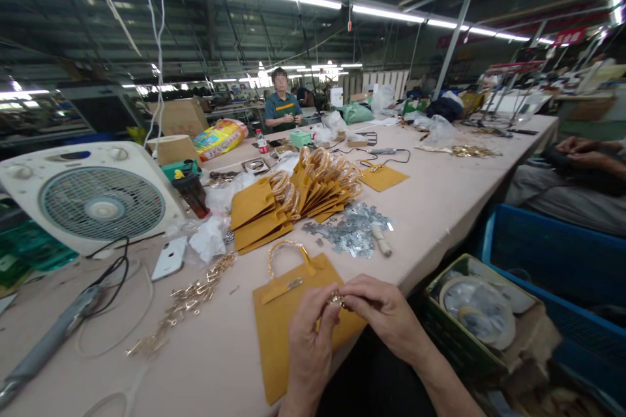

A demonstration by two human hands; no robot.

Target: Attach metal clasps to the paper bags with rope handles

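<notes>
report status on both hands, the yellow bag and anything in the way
Left hand and right hand fingering small gold-colored piece. Yellow bag flat on table. Hands partly block view of bag.

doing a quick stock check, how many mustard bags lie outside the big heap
2: one bag partly covered by the left hand and right hand, and what looks like another bag just right of the heap, farther back. Others may be hidden.

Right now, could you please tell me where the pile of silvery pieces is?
In the head view, the pile lies on the table just right of centre, between the bunched mustard bags and the right hand.
</notes>
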